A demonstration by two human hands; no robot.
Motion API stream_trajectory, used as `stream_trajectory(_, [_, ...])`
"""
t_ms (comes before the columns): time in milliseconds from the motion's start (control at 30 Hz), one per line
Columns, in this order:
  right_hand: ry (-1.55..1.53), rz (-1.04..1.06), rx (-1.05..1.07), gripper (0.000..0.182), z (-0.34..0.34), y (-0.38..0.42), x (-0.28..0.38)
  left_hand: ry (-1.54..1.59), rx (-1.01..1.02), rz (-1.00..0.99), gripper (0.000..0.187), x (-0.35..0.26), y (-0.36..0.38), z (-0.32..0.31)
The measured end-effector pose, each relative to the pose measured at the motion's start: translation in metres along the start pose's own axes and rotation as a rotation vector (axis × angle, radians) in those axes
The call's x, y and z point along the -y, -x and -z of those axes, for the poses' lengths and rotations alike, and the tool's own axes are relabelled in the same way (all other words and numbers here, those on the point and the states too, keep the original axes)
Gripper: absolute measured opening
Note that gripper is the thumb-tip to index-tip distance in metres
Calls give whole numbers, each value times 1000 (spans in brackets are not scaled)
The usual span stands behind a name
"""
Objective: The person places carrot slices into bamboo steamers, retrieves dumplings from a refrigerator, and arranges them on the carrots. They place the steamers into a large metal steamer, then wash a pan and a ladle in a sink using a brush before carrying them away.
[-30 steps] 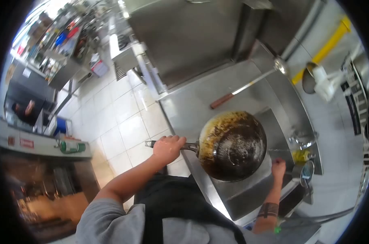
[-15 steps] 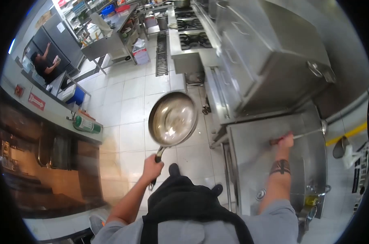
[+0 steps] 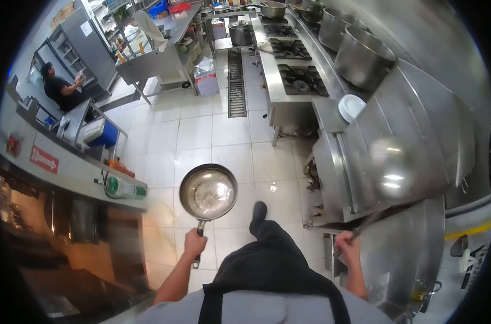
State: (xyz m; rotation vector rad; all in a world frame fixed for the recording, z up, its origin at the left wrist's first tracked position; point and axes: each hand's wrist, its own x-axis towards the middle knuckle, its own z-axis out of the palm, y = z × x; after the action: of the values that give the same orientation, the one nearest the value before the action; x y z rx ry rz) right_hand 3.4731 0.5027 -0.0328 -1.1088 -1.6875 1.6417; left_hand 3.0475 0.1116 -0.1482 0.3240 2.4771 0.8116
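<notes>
Left hand (image 3: 194,243) closed around handle of frying pan (image 3: 208,193) — pan at frame centre-left, over white tiled floor (image 3: 164,146), bowl facing up, inside shiny. Right hand (image 3: 348,250) fisted on ladle (image 3: 390,167) handle at lower right — ladle bowl blurred, raised in front of steel oven unit (image 3: 418,135). Another person (image 3: 61,86) at upper left, well apart.

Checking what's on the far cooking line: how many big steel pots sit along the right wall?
3: one large pot nearest, a second pot behind it, a third pot at the far end. More may sit beyond the frame's top edge.
</notes>
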Motion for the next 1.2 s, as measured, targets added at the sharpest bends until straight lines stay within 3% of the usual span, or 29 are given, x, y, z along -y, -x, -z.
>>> stream_trajectory(33, [87,-131,8,20,-27,-25,-13,-9,-1,26,24,-13,-30,2])
stream_trajectory(67, [367,-137,-15,28,-49,-57,-42,22,16,63,24,-27,-58,5])
stream_trajectory(133, [583,2,82,42,-108,-133,-59,61,22,104,23,-61,-101,14])
stream_trajectory(200, [701,35,191,44,-181,-207,-32,3,-9,137,23,-101,-140,37])
stream_trajectory(267, [621,34,404,41,-243,-280,-2,-49,-59,142,24,-132,-160,60])
stream_trajectory(333, [380,-204,636,38,-308,-349,54,-197,-190,89,23,-143,-193,79])
stream_trajectory(367, [283,-219,815,30,-334,-388,64,-205,-184,77,23,-149,-206,89])
stream_trajectory(433, [57,-231,1057,32,-391,-446,131,322,-205,200,21,-168,-228,107])
stream_trajectory(467, [149,-149,1071,30,-415,-472,162,583,-105,323,22,-171,-250,115])
stream_trajectory(500, [248,-53,973,25,-439,-494,188,844,3,449,23,-170,-273,123])
stream_trajectory(567, [205,-68,901,19,-478,-543,213,512,-135,441,14,-188,-325,130])
stream_trajectory(733, [-121,-344,830,12,-514,-651,221,455,-195,493,12,-226,-486,150])
stream_trajectory(767, [-225,-442,790,12,-511,-676,227,390,-150,462,13,-231,-526,154])
stream_trajectory(833, [-249,-422,579,9,-500,-722,247,293,-72,318,11,-252,-604,160])
stream_trajectory(1033, [-340,-189,39,15,-412,-838,356,5,315,-259,14,-471,-818,169])
stream_trajectory(1133, [-292,63,-144,43,-356,-880,411,-56,538,-370,24,-634,-851,167])
stream_trajectory(1200, [-289,177,-245,46,-309,-921,437,23,723,-404,33,-694,-885,145])
